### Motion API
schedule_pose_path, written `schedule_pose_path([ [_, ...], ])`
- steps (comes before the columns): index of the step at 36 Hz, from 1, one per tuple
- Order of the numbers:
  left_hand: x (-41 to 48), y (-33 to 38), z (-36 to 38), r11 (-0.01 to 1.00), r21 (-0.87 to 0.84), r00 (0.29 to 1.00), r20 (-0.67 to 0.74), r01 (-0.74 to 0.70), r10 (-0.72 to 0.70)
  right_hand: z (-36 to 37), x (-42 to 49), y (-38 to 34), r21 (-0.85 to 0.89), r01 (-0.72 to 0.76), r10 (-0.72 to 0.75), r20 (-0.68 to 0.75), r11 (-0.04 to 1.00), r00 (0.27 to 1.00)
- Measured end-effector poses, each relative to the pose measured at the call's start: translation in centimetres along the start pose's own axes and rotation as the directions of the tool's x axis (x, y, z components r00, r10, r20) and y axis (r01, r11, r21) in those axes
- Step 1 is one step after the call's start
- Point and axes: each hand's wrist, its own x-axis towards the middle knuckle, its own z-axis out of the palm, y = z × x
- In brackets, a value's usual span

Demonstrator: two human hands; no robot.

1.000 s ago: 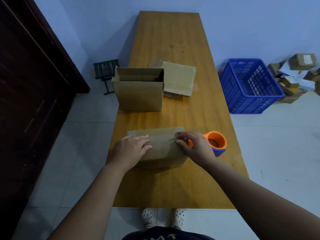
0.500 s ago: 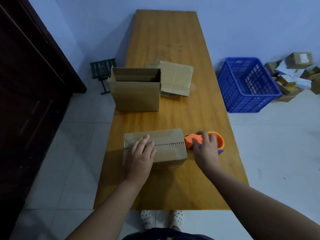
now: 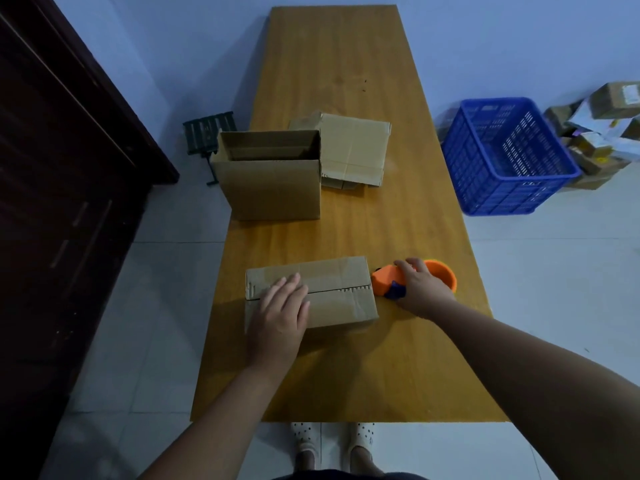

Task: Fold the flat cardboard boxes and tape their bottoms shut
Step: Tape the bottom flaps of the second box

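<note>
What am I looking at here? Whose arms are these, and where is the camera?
There is no machine here. A person works with two bare hands, filmed by a camera worn on the head that looks down at a table. The left hand rests flat on a box whose closed flaps face up. The right hand grips an orange tape dispenser at the box's right end. Farther off stand an open box and flat cardboard. A blue crate sits on the floor.

Upturned box (image 3: 341, 284), flaps closed, orange tape dispenser (image 3: 384, 279) at its right end
</note>
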Motion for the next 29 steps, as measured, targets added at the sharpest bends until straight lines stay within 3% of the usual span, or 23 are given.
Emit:
schedule_pose_path([
  [8,-0.1,-0.2,0.2,1.000,0.024,1.000,0.001,0.003,-0.003,-1.1,1.3,0.2,0.009,0.078,-0.079,0.110,0.997,0.991],
  [14,0.0,-0.2,0.2,0.999,0.035,1.000,-0.007,0.000,0.001,-1.1,1.2,0.6,0.037,0.095,-0.098,0.089,0.995,0.991],
  [18,0.0,-0.1,0.2,0.999,0.046,1.000,-0.024,-0.017,0.019,-1.2,0.8,0.6,0.128,0.065,-0.066,0.000,0.990,0.998],
  [24,0.0,-0.2,0.2,0.999,0.053,1.000,-0.013,-0.014,0.015,-3.8,-0.3,-0.8,0.400,0.099,0.011,-0.264,0.911,0.964],
  [27,0.1,-0.3,0.3,1.000,0.027,1.000,0.010,0.000,0.000,-6.1,-1.3,-2.0,0.506,0.236,-0.009,-0.411,0.830,0.912],
  [29,0.1,-0.3,0.4,1.000,0.000,1.000,0.018,0.013,-0.013,-8.1,-2.6,-3.1,0.592,0.340,-0.090,-0.411,0.730,0.907],
])
